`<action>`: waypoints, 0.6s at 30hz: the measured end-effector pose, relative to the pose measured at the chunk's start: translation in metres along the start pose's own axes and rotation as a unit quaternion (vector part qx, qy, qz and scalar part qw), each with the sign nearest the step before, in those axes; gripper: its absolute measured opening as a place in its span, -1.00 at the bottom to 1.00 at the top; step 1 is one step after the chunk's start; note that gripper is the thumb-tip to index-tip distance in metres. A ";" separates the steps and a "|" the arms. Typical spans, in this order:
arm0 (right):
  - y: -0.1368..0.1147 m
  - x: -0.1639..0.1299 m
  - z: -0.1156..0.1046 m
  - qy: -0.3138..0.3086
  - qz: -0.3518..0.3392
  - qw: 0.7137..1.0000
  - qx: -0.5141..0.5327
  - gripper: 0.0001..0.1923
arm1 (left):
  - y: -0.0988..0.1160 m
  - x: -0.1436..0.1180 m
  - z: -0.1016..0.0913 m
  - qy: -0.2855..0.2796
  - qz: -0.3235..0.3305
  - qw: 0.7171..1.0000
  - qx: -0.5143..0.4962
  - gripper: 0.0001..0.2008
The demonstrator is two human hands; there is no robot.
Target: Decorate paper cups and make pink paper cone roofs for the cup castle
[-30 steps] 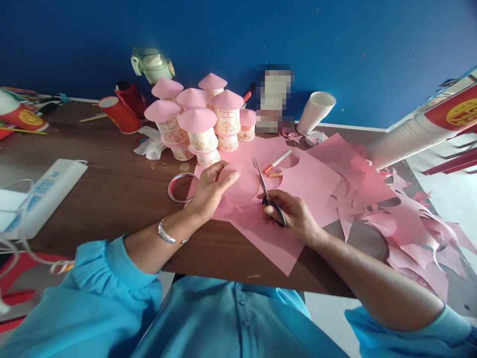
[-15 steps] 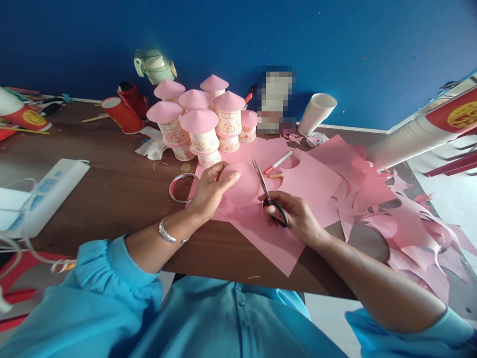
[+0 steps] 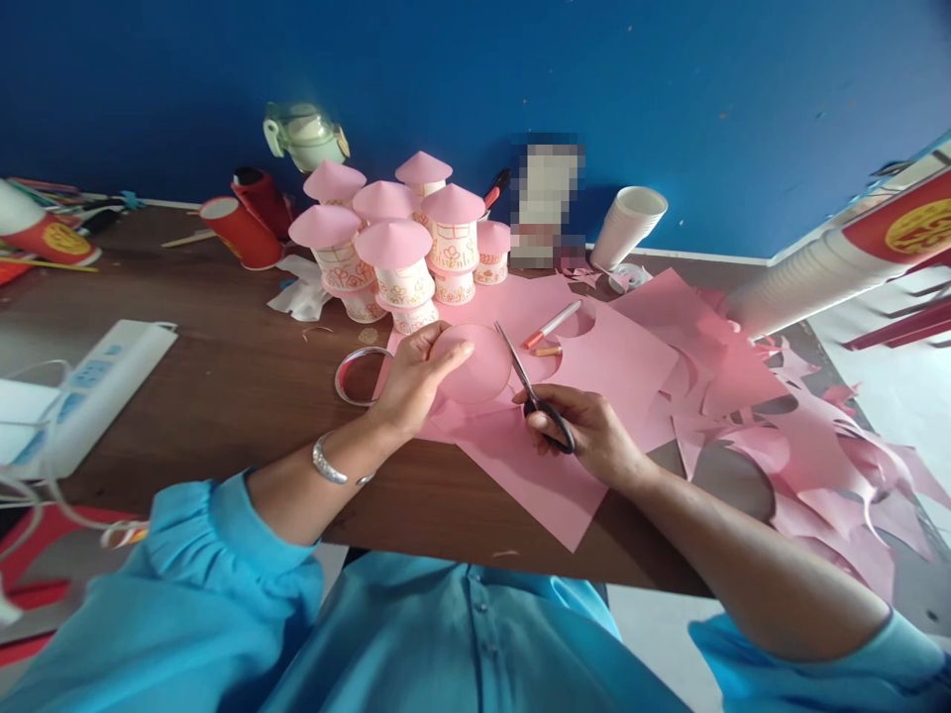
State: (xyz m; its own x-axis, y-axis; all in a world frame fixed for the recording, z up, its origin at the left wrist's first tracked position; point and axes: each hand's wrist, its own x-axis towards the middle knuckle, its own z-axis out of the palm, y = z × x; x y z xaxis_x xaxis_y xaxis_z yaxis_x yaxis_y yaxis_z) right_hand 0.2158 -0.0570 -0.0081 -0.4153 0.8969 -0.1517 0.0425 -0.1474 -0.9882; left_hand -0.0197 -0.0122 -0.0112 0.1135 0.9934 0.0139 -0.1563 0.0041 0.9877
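Between thumb and fingers, my left hand [image 3: 417,374] pinches a round pink paper disc [image 3: 475,364] at its left edge. My right hand [image 3: 576,428] grips black-handled scissors [image 3: 541,404], their blades pointing away from me along the disc's right edge. The blades look nearly closed; whether they touch the paper I cannot tell. Beneath both hands lie pink paper sheets [image 3: 550,485]. A red-capped marker [image 3: 551,325] and a short orange stick [image 3: 548,352] rest on the paper. A roll of tape [image 3: 363,376] is left of my left hand.
Several decorated paper-cup towers with pink cone roofs [image 3: 393,243] stand behind my hands. Pink offcuts [image 3: 824,446] pile up on the right, by a long stack of cups [image 3: 794,282]. A power strip [image 3: 96,391] lies left; red cups [image 3: 242,233] and white cups [image 3: 630,226] are at the back.
The disc and my left hand have shifted slightly left. The scissor tips have swung a little left with them, staying at the disc's right edge. Both grips are unchanged.
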 end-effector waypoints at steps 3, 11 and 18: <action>0.000 0.001 0.001 0.005 0.005 1.000 0.001 -0.46 | 0.002 0.000 0.001 0.005 0.006 1.000 0.000 -0.72; 0.002 0.005 0.000 0.045 0.000 0.999 0.003 -0.48 | 0.006 -0.001 0.003 0.013 0.018 0.999 0.030 -0.69; 0.015 0.009 -0.004 0.131 -0.065 0.985 -0.088 -0.60 | 0.004 0.000 0.002 0.028 0.019 0.999 0.011 -0.69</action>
State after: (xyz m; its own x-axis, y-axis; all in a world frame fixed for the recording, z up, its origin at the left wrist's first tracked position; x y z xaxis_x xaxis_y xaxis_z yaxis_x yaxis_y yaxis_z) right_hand 0.2165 -0.0491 -0.0249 -0.1793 0.9838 -0.0020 0.1721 0.0293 -0.9846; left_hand -0.0179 -0.0123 -0.0069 0.0519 0.9977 0.0432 -0.1368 -0.0358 0.9900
